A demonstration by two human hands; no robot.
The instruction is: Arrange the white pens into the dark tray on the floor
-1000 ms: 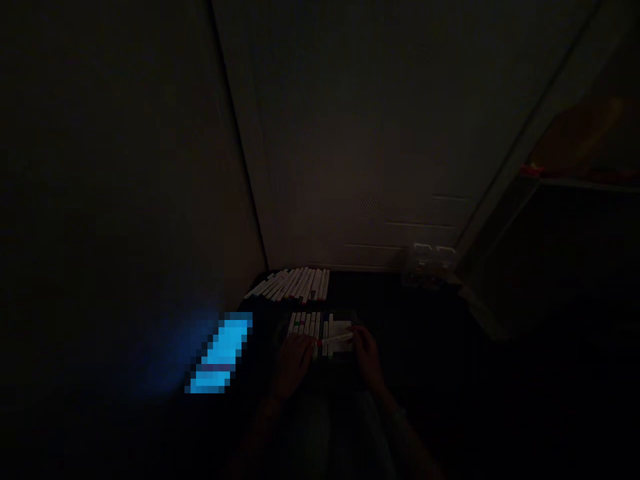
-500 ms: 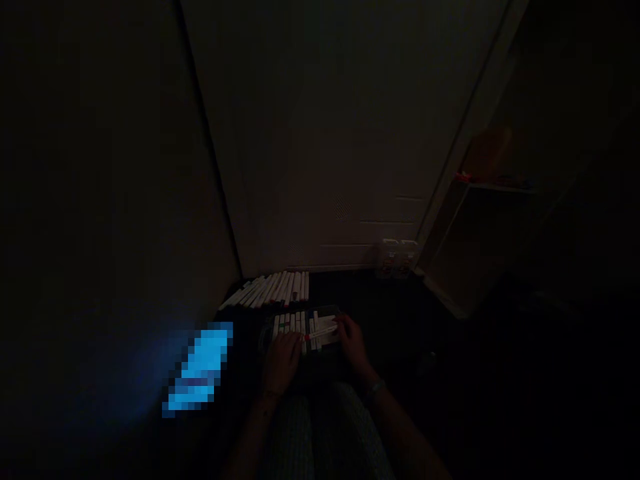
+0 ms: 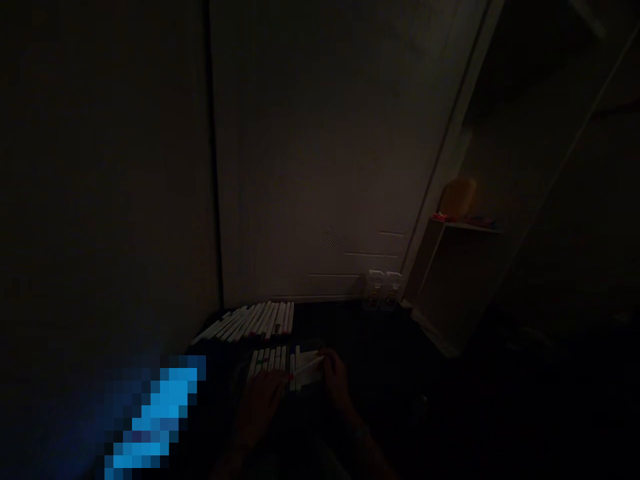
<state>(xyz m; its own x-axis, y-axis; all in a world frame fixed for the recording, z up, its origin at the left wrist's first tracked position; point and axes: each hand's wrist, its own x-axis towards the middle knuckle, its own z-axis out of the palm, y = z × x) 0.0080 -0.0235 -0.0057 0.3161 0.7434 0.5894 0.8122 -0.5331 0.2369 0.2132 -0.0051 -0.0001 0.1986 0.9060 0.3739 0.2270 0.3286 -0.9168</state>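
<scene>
In the dim head view, a white marker [image 3: 310, 366] with a red end slants between my two hands. My right hand [image 3: 337, 380] is closed on its right end. At the red end, the fingers of my left hand [image 3: 263, 395] are curled and appear to grip it, though the darkness blurs the contact. Beneath them lies a shallow clear case [image 3: 315, 344] with several white markers [image 3: 273, 358] standing side by side in its left and middle part. A pale flat piece [image 3: 311, 379] shows in its right part.
Behind the case, a fanned row of white markers [image 3: 255, 320] lies on the dark surface. Two clear containers [image 3: 383, 291] stand by the wall. A bright blue pixelated patch [image 3: 163, 407] is at the left. To the right, a low cabinet [image 3: 450, 287] carries an orange object [image 3: 457, 198].
The camera has turned, so the scene has shifted left and, lately, lower in view. Both hands stay at the same marker over the case, with little visible movement.
</scene>
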